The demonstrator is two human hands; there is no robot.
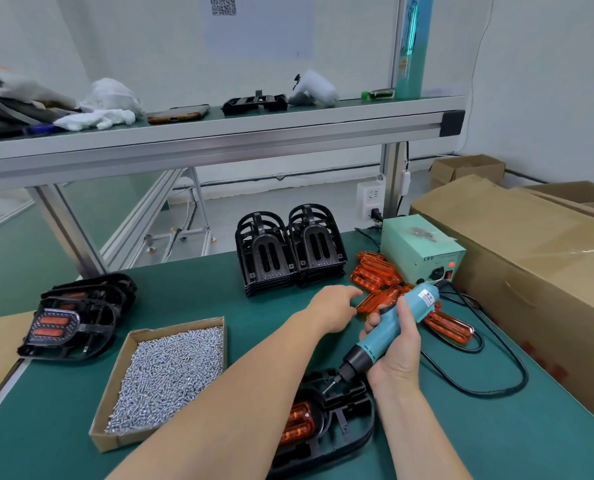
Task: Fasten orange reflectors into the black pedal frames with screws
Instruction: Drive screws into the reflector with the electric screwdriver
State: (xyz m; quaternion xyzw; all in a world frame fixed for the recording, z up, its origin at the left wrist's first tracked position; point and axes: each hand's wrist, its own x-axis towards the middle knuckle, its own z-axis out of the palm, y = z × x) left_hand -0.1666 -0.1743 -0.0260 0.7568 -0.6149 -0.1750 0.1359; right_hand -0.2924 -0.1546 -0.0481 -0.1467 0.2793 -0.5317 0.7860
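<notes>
Forearms fill much of the head view. Right of the box of screws (115, 442), the black pedal frame (344, 420) lies on the green bench (496, 427). Its left part is hidden under the left forearm and its near edge is cut off. An orange reflector (299, 424) shows inside it.

The right hand (396, 344) grips the teal screwdriver (389, 327), with the bit angled down over the frame; contact is unclear.

Beyond and right of the box, the left hand (333, 308), fingers loose and holding nothing, reaches the loose reflectors (378, 275); whether they touch is hard to judge. Stacked frames (288, 251) stand beyond the box.
</notes>
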